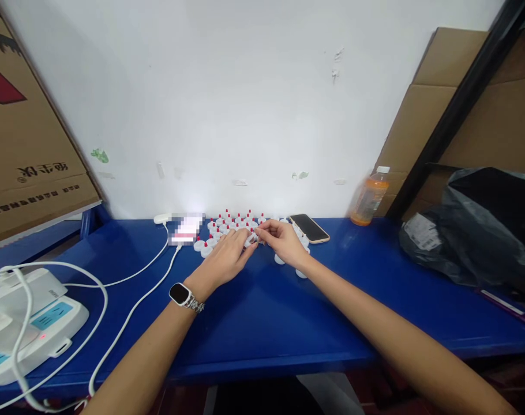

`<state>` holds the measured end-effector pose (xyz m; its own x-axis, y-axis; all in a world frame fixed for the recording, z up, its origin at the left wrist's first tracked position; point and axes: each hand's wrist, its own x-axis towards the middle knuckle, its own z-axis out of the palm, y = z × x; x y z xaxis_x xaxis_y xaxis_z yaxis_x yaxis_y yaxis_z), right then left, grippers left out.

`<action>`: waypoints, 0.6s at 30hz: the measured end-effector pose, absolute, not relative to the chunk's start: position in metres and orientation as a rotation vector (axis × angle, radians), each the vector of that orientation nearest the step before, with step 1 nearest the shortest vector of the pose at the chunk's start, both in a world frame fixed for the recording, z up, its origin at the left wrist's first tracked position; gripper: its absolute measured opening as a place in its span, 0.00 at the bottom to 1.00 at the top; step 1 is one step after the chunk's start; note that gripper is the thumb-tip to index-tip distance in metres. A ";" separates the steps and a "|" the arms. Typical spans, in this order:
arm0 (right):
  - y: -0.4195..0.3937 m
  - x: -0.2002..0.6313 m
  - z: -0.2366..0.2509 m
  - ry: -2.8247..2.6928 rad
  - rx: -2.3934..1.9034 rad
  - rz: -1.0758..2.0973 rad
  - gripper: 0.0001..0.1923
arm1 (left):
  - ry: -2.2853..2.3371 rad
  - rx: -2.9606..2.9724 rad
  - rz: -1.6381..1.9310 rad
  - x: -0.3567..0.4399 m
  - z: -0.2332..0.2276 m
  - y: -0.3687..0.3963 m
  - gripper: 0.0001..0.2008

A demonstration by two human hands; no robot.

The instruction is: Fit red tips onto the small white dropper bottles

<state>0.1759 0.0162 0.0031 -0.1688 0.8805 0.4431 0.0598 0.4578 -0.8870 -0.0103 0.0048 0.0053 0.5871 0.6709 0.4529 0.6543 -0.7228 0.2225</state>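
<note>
On the blue table (262,323), your left hand (228,259) and right hand (284,242) are pinching one small white cap (252,238) between them, beside the cap pile (232,223); its direction is too small to tell.

Blue table (262,323) spans the view. At nine o'clock, a white power strip (33,323) trailing white cables (128,314). Cardboard box (24,132) up at ten o'clock. Phone (309,227) lies face up just past centre; orange bottle (369,196) at two o'clock; black bag (479,230) at three o'clock, cardboard (444,75) behind it.
</note>
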 end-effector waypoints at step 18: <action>0.009 0.167 -0.002 -1.523 -0.892 0.737 0.16 | 1.147 2.697 0.928 -0.004 0.004 -0.001 0.12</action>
